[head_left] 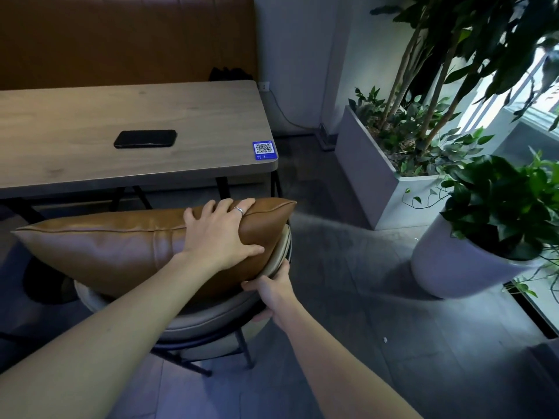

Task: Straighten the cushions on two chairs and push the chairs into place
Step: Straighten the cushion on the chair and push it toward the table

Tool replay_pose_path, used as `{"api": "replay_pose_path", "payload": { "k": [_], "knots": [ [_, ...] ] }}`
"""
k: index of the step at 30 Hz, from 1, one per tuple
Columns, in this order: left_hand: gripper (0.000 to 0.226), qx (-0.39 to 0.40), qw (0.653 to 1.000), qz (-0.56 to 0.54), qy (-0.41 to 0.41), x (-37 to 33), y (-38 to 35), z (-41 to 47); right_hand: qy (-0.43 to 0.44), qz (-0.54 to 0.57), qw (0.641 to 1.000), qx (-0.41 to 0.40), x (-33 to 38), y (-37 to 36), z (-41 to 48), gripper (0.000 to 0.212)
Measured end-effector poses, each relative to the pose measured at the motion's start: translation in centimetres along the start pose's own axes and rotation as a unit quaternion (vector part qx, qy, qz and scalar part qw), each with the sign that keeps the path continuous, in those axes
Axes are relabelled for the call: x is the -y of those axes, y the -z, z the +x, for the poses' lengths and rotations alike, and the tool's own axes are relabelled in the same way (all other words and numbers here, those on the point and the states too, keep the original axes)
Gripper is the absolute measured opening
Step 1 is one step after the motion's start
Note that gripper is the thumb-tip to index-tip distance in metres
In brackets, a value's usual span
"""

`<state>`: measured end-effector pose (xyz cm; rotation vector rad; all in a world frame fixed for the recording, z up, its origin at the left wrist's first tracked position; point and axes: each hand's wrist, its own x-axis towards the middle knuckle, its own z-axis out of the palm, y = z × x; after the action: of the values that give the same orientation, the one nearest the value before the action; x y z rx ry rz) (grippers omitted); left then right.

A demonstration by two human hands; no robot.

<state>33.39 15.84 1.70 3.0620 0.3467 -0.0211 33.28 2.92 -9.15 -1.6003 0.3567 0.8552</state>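
A brown leather cushion (106, 249) stands on edge inside a grey padded chair (211, 322) in front of the wooden table (90, 116). My left hand (220, 234) lies spread over the cushion's right end, fingers over its top seam, thumb on its near face. Below it, my right hand (272, 290) grips the curved rim of the chair's backrest at the right side. The chair's black metal legs show under the seat. Only one chair is in view.
A black phone (145, 139) and a blue QR sticker (264, 150) lie on the table. A brown bench back runs behind it. To the right stand a grey rectangular planter (363, 164) and a round white plant pot (453, 267); open grey floor lies between them and the chair.
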Motion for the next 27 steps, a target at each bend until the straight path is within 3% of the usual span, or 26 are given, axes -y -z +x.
{"api": "replay_pose_path", "payload": {
  "k": [7,17,27],
  "knots": [
    [0.096,-0.006,1.000,-0.009,0.002,-0.2,0.2,-0.4,0.004,-0.013,1.000,0.008,0.1,0.4,0.2,0.118],
    [0.090,-0.010,1.000,-0.008,0.016,-0.4,-0.3,-0.5,-0.010,-0.064,0.998,-0.009,1.6,0.4,0.8,0.130],
    [0.090,-0.004,0.999,-0.009,0.030,-0.6,0.0,-1.4,-0.014,-0.056,0.998,0.002,1.1,0.5,0.5,0.117]
  ]
}}
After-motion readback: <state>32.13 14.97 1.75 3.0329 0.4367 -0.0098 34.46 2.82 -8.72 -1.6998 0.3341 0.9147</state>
